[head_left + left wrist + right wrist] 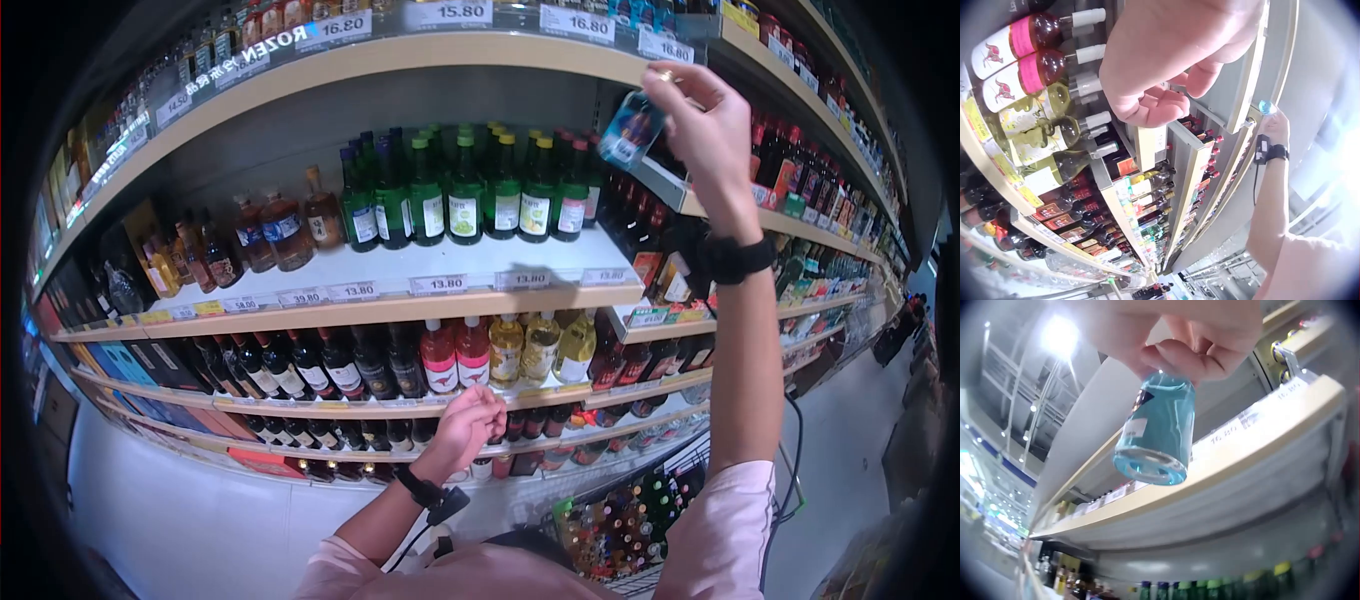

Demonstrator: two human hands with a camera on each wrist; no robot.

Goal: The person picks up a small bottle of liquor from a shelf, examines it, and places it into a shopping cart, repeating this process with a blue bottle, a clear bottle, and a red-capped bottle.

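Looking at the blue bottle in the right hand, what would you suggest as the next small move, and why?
I would probably bring the left hand up beneath the blue bottle, to steady it. The right hand grips it near its top, its base hangs unsupported, and the left hand seems to hold nothing.

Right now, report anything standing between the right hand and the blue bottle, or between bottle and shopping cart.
Nothing visible at the hand: the right hand grips the blue bottle by its top. Toward the shopping cart, the middle shelf's front edge may jut in below; depth is unclear.
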